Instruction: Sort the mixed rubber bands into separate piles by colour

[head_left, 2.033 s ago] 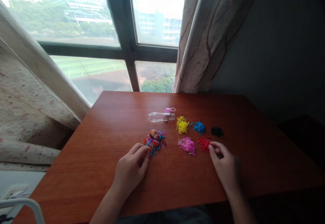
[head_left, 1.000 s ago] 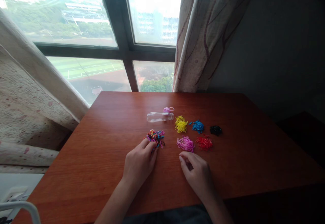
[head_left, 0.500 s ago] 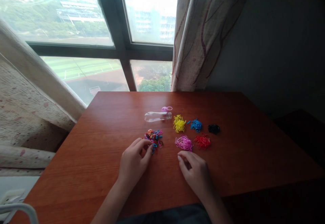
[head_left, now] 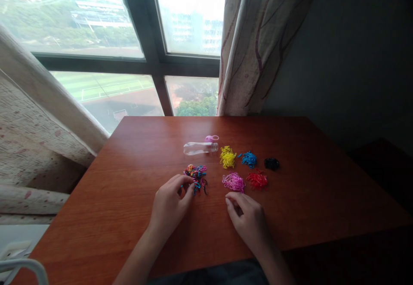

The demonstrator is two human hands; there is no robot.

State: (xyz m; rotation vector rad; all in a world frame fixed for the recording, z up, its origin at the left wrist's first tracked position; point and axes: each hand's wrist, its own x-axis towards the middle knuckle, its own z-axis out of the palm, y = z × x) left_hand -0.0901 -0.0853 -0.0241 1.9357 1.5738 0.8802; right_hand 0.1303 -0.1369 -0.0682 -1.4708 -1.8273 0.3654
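Observation:
My left hand [head_left: 172, 199] is at the near left edge of a pile of mixed-colour rubber bands [head_left: 195, 171]. Its thumb and forefinger are pinched at the pile, with a blue rubber band [head_left: 196, 186] at their tips. A few dark bands [head_left: 205, 185] lie loose on the pile's right side. My right hand [head_left: 247, 216] rests on the table just below a heap of pink rubber bands [head_left: 234, 182]. Its fingers are curled with thumb and forefinger tips together, and nothing shows between them.
Separate heaps of yellow [head_left: 228, 157], blue [head_left: 249, 159], black [head_left: 271, 163] and red rubber bands [head_left: 257, 180] lie to the right. Behind the mixed pile, a clear bottle [head_left: 200, 148] lies on its side by a pink cap with a loop [head_left: 211, 138]. The wooden table [head_left: 129, 160] meets a window.
At the right edge of the mixed pile, a dark band has shifted outward to the right. My left fingers have moved only slightly, and my right hand stays where it was.

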